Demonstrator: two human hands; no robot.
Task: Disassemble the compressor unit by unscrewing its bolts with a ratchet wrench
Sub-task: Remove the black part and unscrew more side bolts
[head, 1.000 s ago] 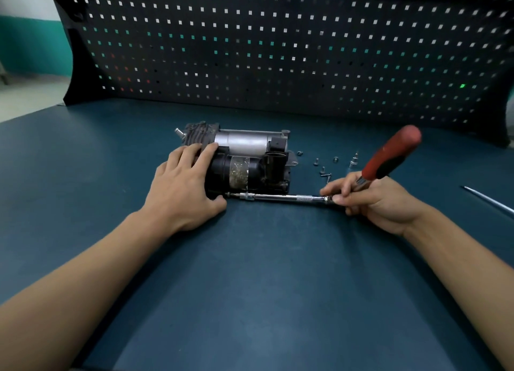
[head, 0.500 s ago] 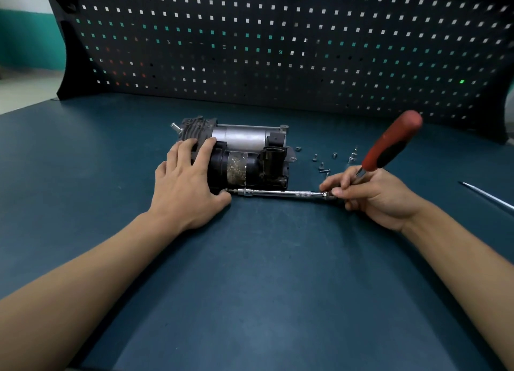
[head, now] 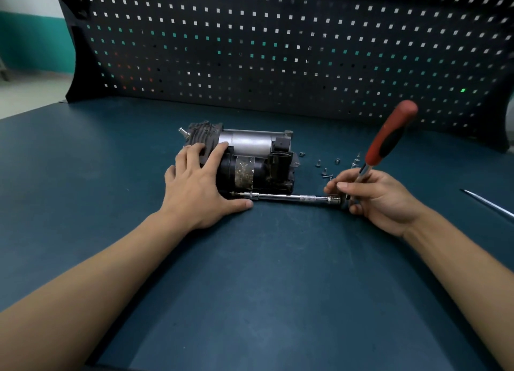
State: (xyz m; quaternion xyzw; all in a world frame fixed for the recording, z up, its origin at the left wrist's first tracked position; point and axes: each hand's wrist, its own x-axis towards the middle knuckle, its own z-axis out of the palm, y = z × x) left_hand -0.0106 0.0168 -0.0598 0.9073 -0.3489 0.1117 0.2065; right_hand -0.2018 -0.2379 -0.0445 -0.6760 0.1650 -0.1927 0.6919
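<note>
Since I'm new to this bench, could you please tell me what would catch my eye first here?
The red-handled ratchet wrench sticks up at right, gripped low by the right hand. Its long chrome extension runs left to the dark compressor at centre, steadied by the left hand. Loose bolts lie right of the compressor.

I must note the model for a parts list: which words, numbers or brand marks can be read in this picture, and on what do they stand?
No text can be read here.
Worn golden sticker on the black-and-silver metal compressor unit: too scuffed and blurred to read.
Red-and-black-handled ratchet wrench: no print shows.
</note>
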